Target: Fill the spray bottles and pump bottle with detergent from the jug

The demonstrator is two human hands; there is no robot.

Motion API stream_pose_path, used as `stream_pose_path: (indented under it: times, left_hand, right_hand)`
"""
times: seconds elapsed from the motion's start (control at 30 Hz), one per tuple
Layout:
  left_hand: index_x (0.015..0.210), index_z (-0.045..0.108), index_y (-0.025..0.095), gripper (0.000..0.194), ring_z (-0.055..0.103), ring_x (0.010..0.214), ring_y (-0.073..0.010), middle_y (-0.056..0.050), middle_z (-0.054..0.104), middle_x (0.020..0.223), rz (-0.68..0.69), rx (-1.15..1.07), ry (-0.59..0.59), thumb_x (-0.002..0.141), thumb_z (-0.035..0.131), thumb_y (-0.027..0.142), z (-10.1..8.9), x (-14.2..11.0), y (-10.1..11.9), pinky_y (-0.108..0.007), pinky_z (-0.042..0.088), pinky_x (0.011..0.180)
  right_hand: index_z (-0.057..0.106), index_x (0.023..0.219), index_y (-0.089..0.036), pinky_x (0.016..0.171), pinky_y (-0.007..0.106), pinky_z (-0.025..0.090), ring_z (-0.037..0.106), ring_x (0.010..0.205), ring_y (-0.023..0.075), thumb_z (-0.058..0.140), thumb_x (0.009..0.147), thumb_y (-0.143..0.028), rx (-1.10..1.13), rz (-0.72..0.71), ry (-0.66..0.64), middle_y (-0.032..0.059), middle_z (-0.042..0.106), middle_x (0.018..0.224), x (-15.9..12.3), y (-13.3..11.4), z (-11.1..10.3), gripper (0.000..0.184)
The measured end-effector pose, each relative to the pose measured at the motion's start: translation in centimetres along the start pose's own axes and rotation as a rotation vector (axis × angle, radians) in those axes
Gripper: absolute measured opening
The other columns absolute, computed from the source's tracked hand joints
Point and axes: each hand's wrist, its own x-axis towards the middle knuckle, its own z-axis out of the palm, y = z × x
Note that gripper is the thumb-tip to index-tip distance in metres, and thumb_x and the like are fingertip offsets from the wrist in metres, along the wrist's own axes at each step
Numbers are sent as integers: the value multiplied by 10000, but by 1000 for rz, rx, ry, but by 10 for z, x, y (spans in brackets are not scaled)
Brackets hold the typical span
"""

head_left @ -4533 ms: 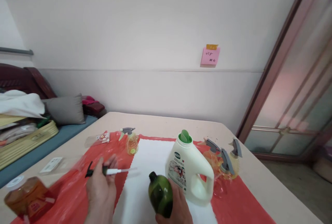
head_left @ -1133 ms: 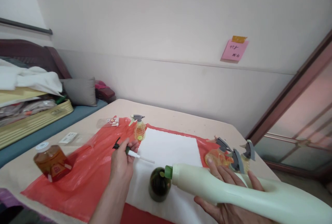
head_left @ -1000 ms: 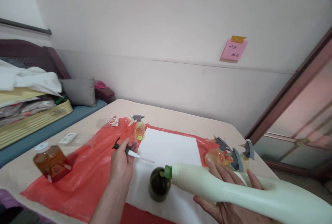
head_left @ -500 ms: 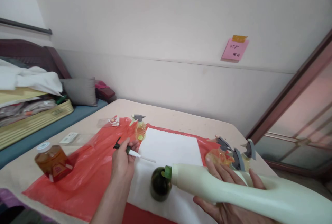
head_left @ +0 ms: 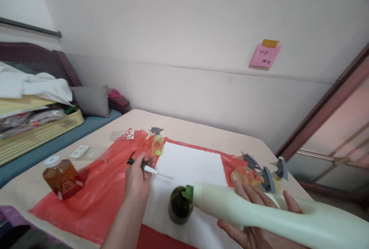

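In my left hand (head_left: 138,177) is a dark pump head (head_left: 146,167) with a white collar and a thin clear tube pointing right. My right hand (head_left: 253,210) is wrapped round a large pale green jug (head_left: 288,216), tipped on its side with its green spout (head_left: 189,192) over a dark round bottle (head_left: 180,206). That bottle stands upright on a white sheet (head_left: 193,160). Whether liquid is flowing from the spout cannot be made out. The sheet lies on red plastic (head_left: 95,195) spread over the table.
A jar of amber liquid (head_left: 65,179) stands at the left. One spray bottle (head_left: 157,144) is behind my left hand; several more, including a spray bottle (head_left: 243,174), stand beyond the jug. Clear packaging (head_left: 122,135) lies at the back left. A pink note (head_left: 265,55) hangs on the wall.
The whole view has shifted slightly, so things appear a little further right. Both hands keep their holds, and the jug's spout stays at the dark bottle's top.
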Motion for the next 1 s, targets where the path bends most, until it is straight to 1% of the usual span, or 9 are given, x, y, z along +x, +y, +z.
stream_pose_path:
  times: [0.27,0.33,0.43,0.5,0.57,0.7,0.8,0.9,1.0]
  left_hand:
    - [673,535,164,252,709,608,-121,-67,716,705,0,0,-3,919,572,122,-1,1,-1,-197,586,583]
    - [673,534,162,253,710,609,-122,-70,717,706,2,0,-2,920,572,126,0,2,-1,-197,588,587]
    - [669,533,158,259,712,611,-122,-77,720,715,4,-1,0,924,569,129,0,2,-2,-198,590,596]
    - [667,532,156,261,712,608,-123,-79,719,715,2,-3,-1,923,568,124,0,2,-2,-199,590,594]
    - [662,528,156,265,713,604,-125,-83,719,714,0,-5,0,921,571,121,0,2,-1,-199,588,585]
    - [663,526,155,264,712,602,-125,-81,718,710,3,-10,2,920,574,118,0,1,1,-200,587,581]
    - [667,529,154,261,712,600,-122,-77,718,706,3,-15,2,921,570,112,0,0,2,-200,588,584]
    - [661,524,155,269,708,588,-120,-76,714,693,1,-19,7,923,564,110,0,0,2,-197,585,574]
    - [655,523,156,273,708,586,-121,-77,714,688,-1,-19,7,921,569,112,0,0,2,-198,587,577]
  right_hand:
    - [301,1537,-64,1163,692,146,656,1053,360,475,942,-485,-6,9,23,186,679,1278,1,0,-2,749]
    - [305,1543,-100,1159,694,166,655,1061,358,442,959,-517,44,58,22,171,685,1272,2,-3,-1,731]
    - [385,1518,-175,1163,685,192,651,1091,354,326,968,-637,165,203,23,129,697,1258,3,-9,-2,721]
    - [428,1496,-193,1176,677,182,643,1120,353,287,962,-674,211,257,10,113,695,1266,4,-12,-3,732]
    - [413,1505,-200,1183,675,177,640,1134,352,311,959,-673,218,255,6,108,690,1278,5,-14,-4,730]
    - [300,1555,-244,1180,680,185,640,1145,353,333,952,-682,215,253,14,99,680,1303,5,-15,-4,747]
    - [247,1570,-262,1173,684,198,647,1138,357,326,951,-686,206,250,21,94,684,1299,6,-15,-4,754]
    - [225,1575,-273,1159,689,226,657,1120,362,335,947,-689,203,244,29,94,697,1276,8,-13,-5,762]
    - [220,1577,-272,1148,705,226,660,1118,373,309,952,-690,195,232,46,105,699,1271,9,-10,-6,757]
